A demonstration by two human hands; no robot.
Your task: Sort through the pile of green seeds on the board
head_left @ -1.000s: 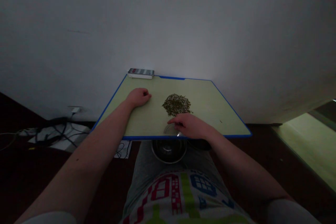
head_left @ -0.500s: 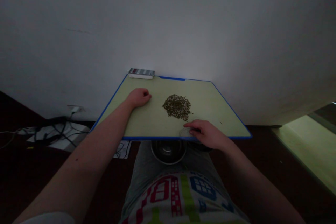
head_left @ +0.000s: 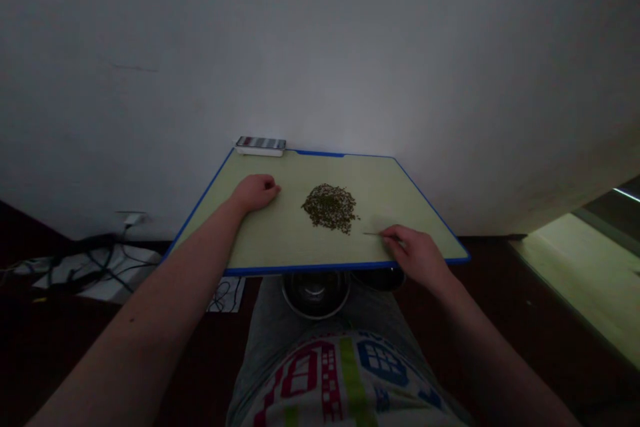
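On a pale yellow-green board (head_left: pixel 280 240) with a blue rim lies a loose heap of small brown seeds or grains (head_left: pixel 330 207), with a few scattered at its right edge. My left hand (head_left: pixel 256 192) rests on the board to the left of the heap, fingers curled in and nothing visible in them. To the right of the heap, near the board's front edge, my right hand (head_left: pixel 413 250) pinches a thin pale stick (head_left: pixel 371 234). Its tip points left, just short of the heap. What the stick is made of cannot be told.
A phone (head_left: pixel 261 143) lies on a white box at the board's back left corner, by the wall. Below the front edge sit a metal bowl (head_left: pixel 316 303) and a dark container (head_left: pixel 380 278). Black cables (head_left: pixel 85 263) and a plug lie on the left.
My right hand has moved right, away from the heap; its index finger is now bent, and the stick shows plainly in the pinch. My left hand stays put. The whole view has shifted slightly.
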